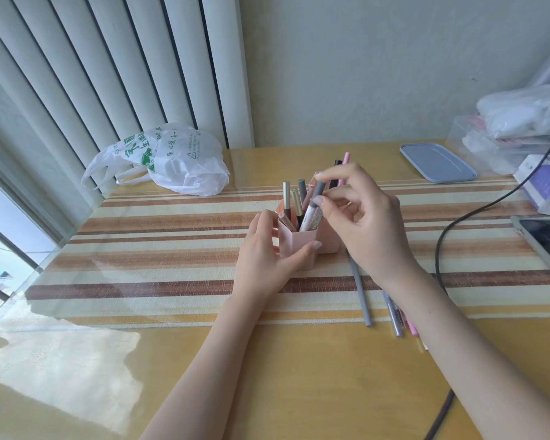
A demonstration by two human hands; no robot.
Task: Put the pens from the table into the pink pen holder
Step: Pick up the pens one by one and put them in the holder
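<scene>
The right hand [367, 217] pinches the grey cap end of a white pen [311, 211] between thumb and forefinger; the pen stands tilted, its lower end inside the front compartment of the pink holder [299, 246]. A black pen [334, 173] and a pink pen [344, 168] stick up behind the same hand's fingers; whether it grips them cannot be told. The left hand [264, 252] is wrapped round the holder's left and near sides, thumb at the far left edge, fingers across the front wall.

Several pens already stand in the holder [291, 198], with gold and grey caps, leaning slightly. The holder sits on a striped mat [140, 255] at the middle of the table [299, 376].

Near and right of the holder, partly under the right forearm, more pens lie on the table: a long grey one [361, 293] and a cluster of grey and pink ones [400, 322] just beside it.

Far left lies a white plastic bag [172, 160]. Far right is a blue-grey lid [435, 165]. A black cable [442, 249] runs down the right side, next to a phone [546, 242] at the right edge.
</scene>
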